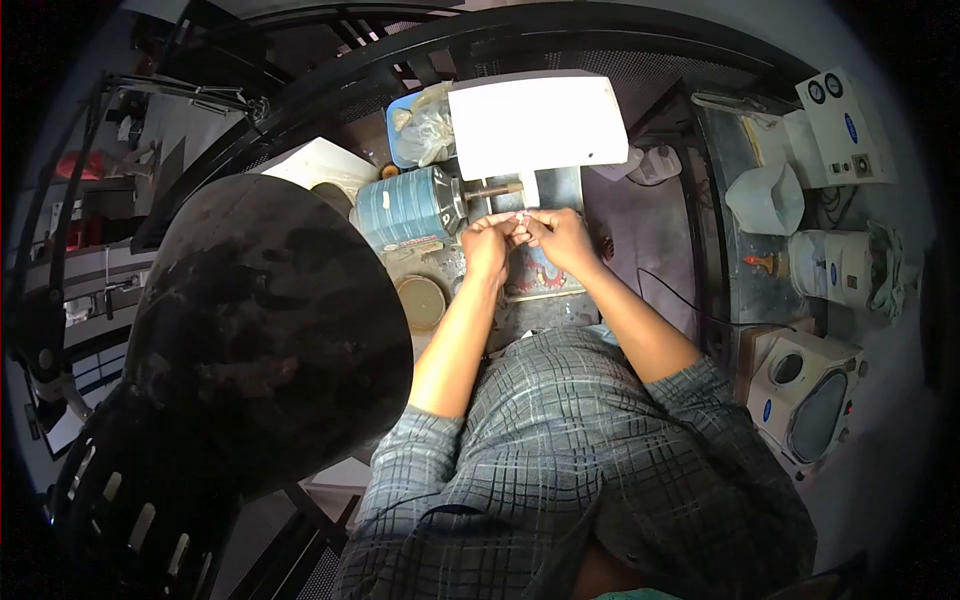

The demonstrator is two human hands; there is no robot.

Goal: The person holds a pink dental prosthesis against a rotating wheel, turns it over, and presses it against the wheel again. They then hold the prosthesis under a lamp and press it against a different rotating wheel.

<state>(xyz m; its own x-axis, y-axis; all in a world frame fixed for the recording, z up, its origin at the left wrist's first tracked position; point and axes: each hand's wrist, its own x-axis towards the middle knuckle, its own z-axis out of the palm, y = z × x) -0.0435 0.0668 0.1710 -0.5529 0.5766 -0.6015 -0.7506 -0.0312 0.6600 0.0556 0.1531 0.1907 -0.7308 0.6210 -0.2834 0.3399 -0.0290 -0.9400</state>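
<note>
My left hand and my right hand meet at the middle of the bench, both with fingers closed in a pinch. Between their fingertips is a small pale piece, too small for me to tell its kind. Just beyond the fingers, the metal shaft of a blue motor points to the right. Below my hands lies a tray or mat with a red pattern, partly hidden by them.
A large black lamp shade fills the left side. A white box-like hood stands behind the shaft, beside a blue bin with a plastic bag. A round bowl sits left of my forearm. Several white machines, including one with gauges, stand at right.
</note>
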